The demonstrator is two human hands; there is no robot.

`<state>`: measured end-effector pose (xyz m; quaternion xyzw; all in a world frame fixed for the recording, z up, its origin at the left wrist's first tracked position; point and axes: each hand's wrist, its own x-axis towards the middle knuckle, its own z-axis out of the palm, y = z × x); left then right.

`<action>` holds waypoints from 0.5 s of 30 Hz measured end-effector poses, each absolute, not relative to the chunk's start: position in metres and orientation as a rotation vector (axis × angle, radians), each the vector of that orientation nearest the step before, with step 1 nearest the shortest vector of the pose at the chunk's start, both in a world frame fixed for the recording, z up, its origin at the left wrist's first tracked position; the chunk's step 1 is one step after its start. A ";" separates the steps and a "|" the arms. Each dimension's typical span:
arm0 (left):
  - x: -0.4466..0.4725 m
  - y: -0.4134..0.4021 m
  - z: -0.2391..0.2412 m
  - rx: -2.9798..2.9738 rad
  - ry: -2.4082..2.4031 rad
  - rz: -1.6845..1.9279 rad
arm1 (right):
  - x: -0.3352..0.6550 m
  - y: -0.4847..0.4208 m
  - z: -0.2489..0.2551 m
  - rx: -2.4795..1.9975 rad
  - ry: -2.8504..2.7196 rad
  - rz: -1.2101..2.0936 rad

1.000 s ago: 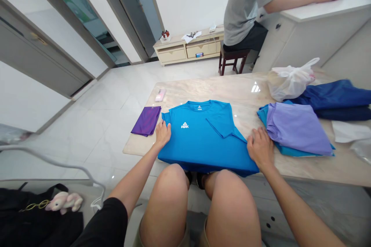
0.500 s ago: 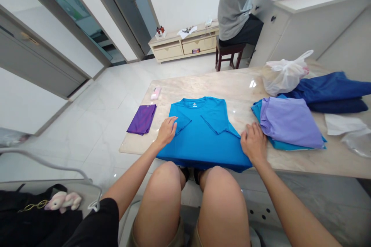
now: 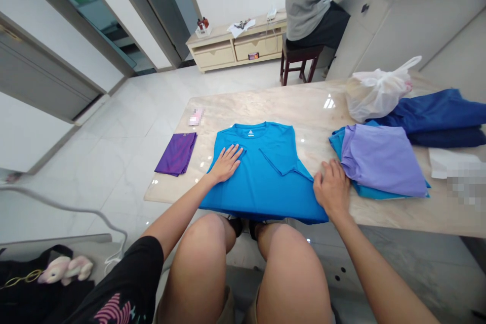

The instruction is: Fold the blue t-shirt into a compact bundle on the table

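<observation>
A bright blue T-shirt (image 3: 266, 177) lies on the marble table (image 3: 304, 106) in front of me, both sleeves folded inward and its hem hanging over the front edge. My left hand (image 3: 227, 163) lies flat, fingers spread, on the folded left side of the shirt. My right hand (image 3: 331, 188) rests with curled fingers at the shirt's right edge, close to a lilac folded garment (image 3: 379, 164).
A folded purple cloth (image 3: 176, 153) and a small pink packet (image 3: 196, 117) lie at the table's left. The lilac garment sits on a teal one; dark blue clothes (image 3: 440, 116) and a white plastic bag (image 3: 375, 93) lie behind. Another person (image 3: 315, 5) sits on a stool beyond.
My left hand folded the shirt's left sleeve inward, covering the chest logo, then moved onto the fold and flattened out. My right hand stayed at the right edge.
</observation>
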<state>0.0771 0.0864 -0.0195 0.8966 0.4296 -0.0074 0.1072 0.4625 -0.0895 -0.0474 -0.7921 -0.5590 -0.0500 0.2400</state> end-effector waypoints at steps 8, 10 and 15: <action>0.085 0.080 -0.009 2.623 0.959 0.152 | 0.468 -0.091 -0.052 -2.173 -1.552 -0.134; 0.079 0.078 -0.012 2.616 1.064 0.266 | 0.470 -0.091 -0.053 -2.185 -1.561 -0.118; 0.065 0.074 -0.024 2.591 1.246 0.293 | 0.468 -0.089 -0.047 -2.282 -1.583 -0.115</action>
